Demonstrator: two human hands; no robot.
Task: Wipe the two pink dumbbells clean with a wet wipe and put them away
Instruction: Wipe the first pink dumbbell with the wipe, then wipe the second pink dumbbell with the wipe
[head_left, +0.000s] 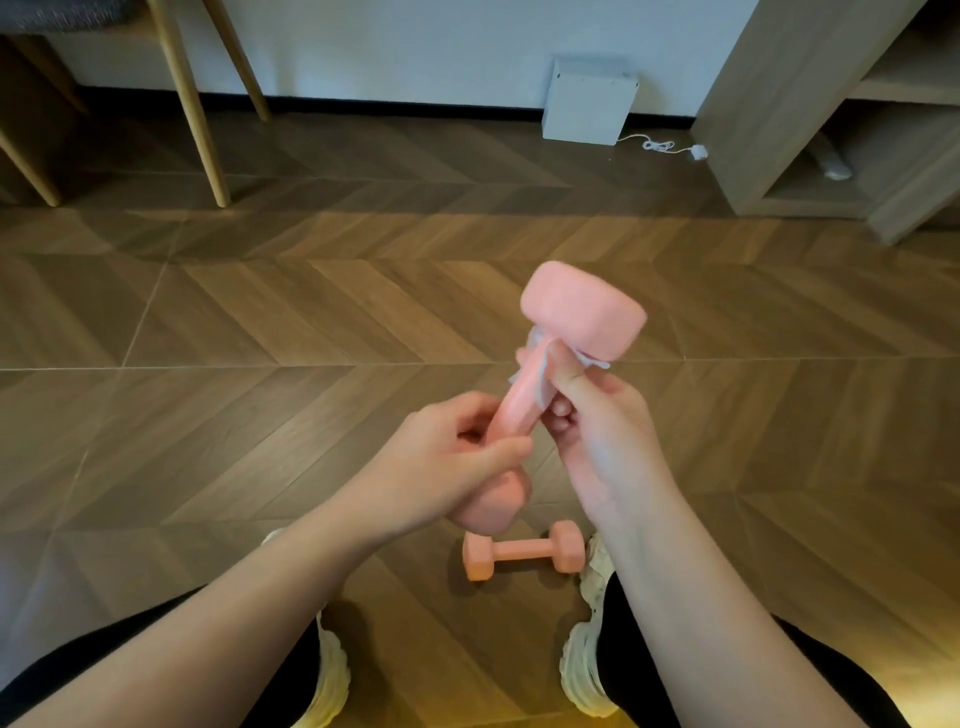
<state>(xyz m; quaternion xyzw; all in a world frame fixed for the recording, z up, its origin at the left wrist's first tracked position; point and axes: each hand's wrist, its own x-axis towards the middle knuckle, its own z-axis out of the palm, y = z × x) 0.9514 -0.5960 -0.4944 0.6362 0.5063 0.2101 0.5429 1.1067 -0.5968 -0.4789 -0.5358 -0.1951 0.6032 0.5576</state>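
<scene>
Lying on chevron wood floor (311, 312), second dumbbell (522, 550)

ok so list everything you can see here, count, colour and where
held dumbbell: 1, pink, centre, tilted, in both hands
second dumbbell: 1, pink, on the floor between the shoes
wet wipe: 1, white, round the held dumbbell's handle
box: 1, white, against far wall
cable: 1, white, floor right of box
shelf unit: 1, light wood, upper right
furniture legs: several, light wood, upper left
shoes: 2, cream, bottom
left hand: 1, grips lower handle
right hand: 1, pinches wet wipe on handle
</scene>
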